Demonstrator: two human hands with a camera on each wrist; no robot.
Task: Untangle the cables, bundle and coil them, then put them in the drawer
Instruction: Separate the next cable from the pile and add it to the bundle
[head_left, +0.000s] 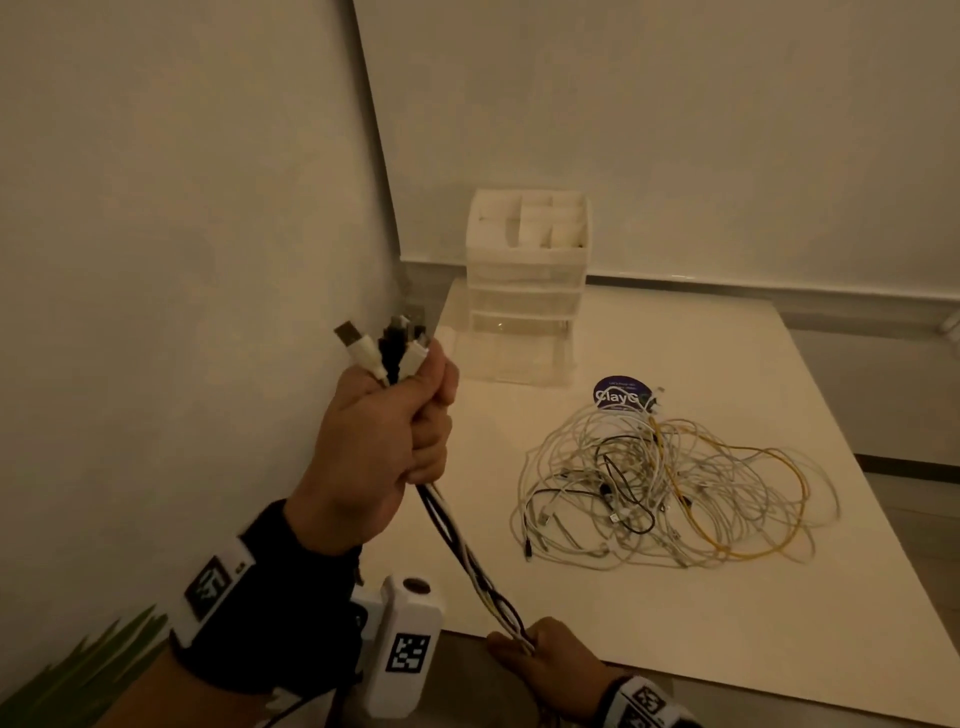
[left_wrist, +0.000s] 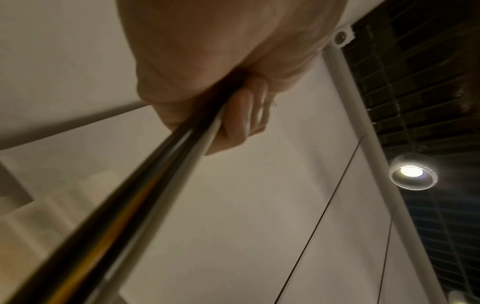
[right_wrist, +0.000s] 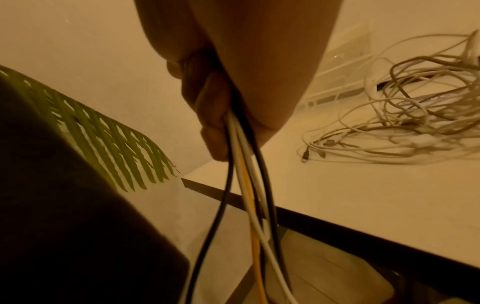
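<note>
Left hand (head_left: 379, 441) fisted tight around a bundle of cables (head_left: 457, 540), raised left of the table (head_left: 675, 649); USB plugs (head_left: 382, 345) stick up out of the fist. Bundle runs taut down to the right hand (head_left: 545, 657), which grips the same black, white and yellow strands at the table's near edge; the rest hangs below. Tangled cable pile (head_left: 670, 483) lies mid-table. Drawer unit (head_left: 524, 291) stands at the table's far left corner, drawers closed. Round sticker (head_left: 621, 395) between unit and pile.
</note>
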